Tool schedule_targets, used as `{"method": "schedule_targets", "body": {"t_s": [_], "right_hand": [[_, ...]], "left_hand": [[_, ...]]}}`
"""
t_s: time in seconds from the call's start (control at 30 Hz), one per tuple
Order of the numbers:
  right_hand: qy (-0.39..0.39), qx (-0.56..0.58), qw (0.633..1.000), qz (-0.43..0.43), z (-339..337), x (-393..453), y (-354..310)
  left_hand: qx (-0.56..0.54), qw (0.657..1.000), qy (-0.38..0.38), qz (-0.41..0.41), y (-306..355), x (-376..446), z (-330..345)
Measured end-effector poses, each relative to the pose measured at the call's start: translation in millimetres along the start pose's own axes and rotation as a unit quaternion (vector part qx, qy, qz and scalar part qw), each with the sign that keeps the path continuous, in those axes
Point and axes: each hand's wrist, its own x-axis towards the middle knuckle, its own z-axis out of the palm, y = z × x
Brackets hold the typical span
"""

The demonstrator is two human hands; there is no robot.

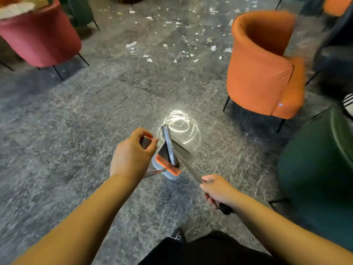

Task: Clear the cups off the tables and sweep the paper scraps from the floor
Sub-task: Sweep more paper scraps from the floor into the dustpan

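Down at the centre of the head view, we have both hands on the sweeping tools. Our left hand (133, 150) is curled round the orange-topped grip of the dustpan's (168, 165) handle, and the dustpan, grey with an orange comb edge, hangs just below it over the grey floor (66, 121). Our right hand (215, 190) is wrapped round the metal shaft of the broom (171, 148), low and right of centre, with the shaft's dark end poking out behind the fist. The broom's grey head lies across the mouth of the dustpan, touching it. The two hands are apart, each clamped on its own tool.

Across the upper middle of the frame the paper scraps (172, 35) lie scattered on the floor, from between the red armchair (38, 39) at upper left and the orange armchair (263, 69) at upper right and back toward the top edge. They are well apart from the broom and dustpan, and we see none inside the pan, though its inside is partly hidden by the broom head. We judge the sweeping as not yet begun: the tools are in hand, and every scrap in view is left to gather.

As for the cups, no cup and no clear table top shows anywhere in this view, so we cannot tell whether that half of the job is done. A green chair (321, 169) fills the right edge, and a bright ring of reflected light (179, 127) sits on the floor just above the dustpan.
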Motion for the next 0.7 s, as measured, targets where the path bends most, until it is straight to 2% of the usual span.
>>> {"method": "schedule_targets", "body": {"t_s": [0.3,0.7], "right_hand": [[0.021,0.014,1.000,0.008,-41,123,-111],[0.007,0.015,1.000,0.019,-176,294,-300]], "left_hand": [[-0.009,1.000,0.010,0.018,0,168,31],[-0.012,1.000,-0.003,0.009,56,431,114]]}}
